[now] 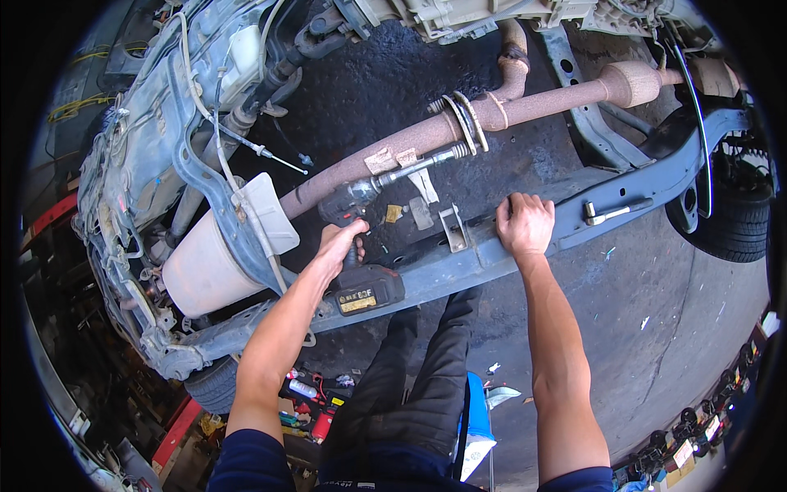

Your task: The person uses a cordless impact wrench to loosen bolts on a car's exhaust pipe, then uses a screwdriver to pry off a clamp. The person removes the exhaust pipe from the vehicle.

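My left hand (344, 243) grips the handle of a black and silver cordless impact wrench (352, 198). Its battery base lies over the frame rail (426, 280). A long silver extension (410, 170) runs from the wrench up-right to a spring bolt at the flange (469, 123) of the rusty exhaust pipe (328, 172); whether it is seated there I cannot tell. My right hand (525, 221) grips the top of the rail with bent fingers, right of a small metal bracket (455, 232). A ratchet (620, 209) lies on the rail farther right.
A muffler (201, 266) and vehicle underbody (147, 139) fill the left. A tire (734, 230) is at the right. My legs stand below the rail, near a blue stool (479, 418), scattered tools and cans (320, 422). More parts (684, 443) lie at the lower right.
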Demonstrator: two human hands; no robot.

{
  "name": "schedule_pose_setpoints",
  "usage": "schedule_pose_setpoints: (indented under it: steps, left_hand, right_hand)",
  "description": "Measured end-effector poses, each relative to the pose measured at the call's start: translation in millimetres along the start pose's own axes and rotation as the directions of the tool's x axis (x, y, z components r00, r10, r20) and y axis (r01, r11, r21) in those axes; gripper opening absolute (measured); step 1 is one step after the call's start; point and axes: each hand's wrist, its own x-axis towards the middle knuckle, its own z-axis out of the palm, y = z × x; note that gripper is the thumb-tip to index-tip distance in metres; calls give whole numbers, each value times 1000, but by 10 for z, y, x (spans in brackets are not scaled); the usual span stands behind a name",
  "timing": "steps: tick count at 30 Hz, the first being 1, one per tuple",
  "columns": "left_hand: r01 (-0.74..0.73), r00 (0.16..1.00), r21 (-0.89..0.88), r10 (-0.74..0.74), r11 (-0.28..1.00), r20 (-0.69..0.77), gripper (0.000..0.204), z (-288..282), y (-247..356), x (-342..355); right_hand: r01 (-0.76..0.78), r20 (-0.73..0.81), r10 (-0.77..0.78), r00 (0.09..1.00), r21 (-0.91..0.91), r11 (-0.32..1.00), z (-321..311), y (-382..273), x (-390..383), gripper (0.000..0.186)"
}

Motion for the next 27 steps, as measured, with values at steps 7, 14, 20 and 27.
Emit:
schedule_pose_setpoints:
  steps: [7, 14, 20, 27]
  left_hand:
    - [41, 999, 12, -42, 999, 8, 31, -16, 43, -58]
    - [9, 999, 43, -10, 999, 31, 32, -39, -1, 8]
    - [64, 998, 46, -64, 997, 18, 40, -112, -7, 26]
    - [85, 992, -12, -84, 996, 89, 53, -120, 15, 21]
  right_hand:
    - [-1, -1, 1, 1000, 16, 1000, -4, -3, 0, 19]
    - [-6, 16, 6, 1000, -1, 1000, 14, 4, -11, 20]
    - [-5, 1, 5, 1000, 9, 1000, 6, 9, -10, 20]
    - [-8, 0, 8, 1000, 14, 1000, -2, -8, -6, 19]
